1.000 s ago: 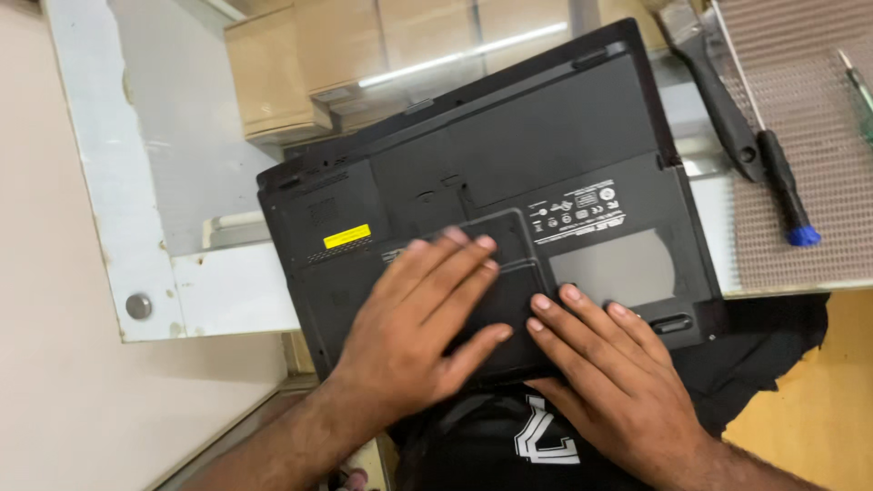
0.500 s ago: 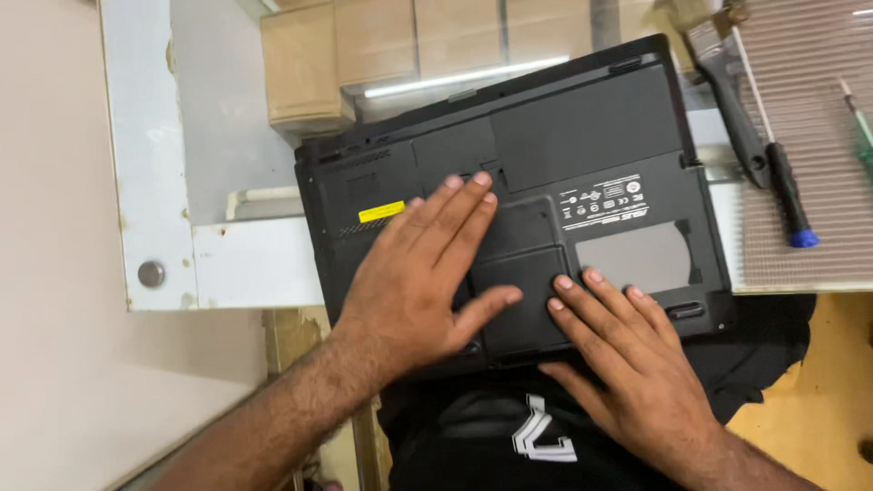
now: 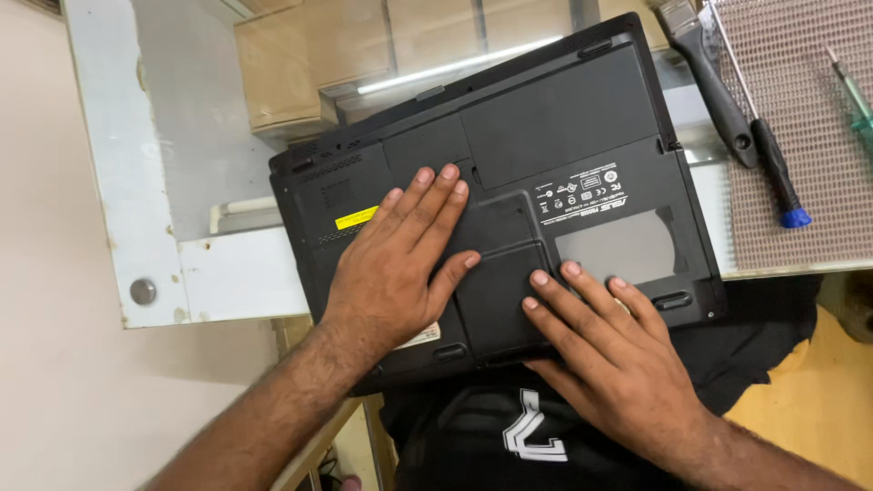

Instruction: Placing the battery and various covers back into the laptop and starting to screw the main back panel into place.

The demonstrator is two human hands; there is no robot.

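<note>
Glass tabletop [image 3: 195,155] with a white painted edge carries a black laptop [image 3: 564,136] turned belly-up, its near edge overhanging toward the person's lap. Left hand [image 3: 396,264] lies flat and spread on the base, fingers reaching toward the far side, thumb angled across onto a small square cover panel [image 3: 498,300]; it grasps nothing, only presses down. Right hand [image 3: 605,350] is also open, its fingertips [image 3: 538,278] resting on the near right edge of that same panel, nothing held between them. Just beyond the left fingers sits a yellow sticker [image 3: 356,217]; past the right fingertips is a grey patch [image 3: 618,245] on the base.

To work the panel well, I judge the left palm should keep the laptop steady against the overhang while the right fingertips push evenly along the panel edge, not at one corner, so it slides without twisting.

Well right of both hands, on a mesh mat [image 3: 805,127], lie a brush [image 3: 709,77], a blue-tipped screwdriver [image 3: 773,168] and a green one [image 3: 855,95].
</note>
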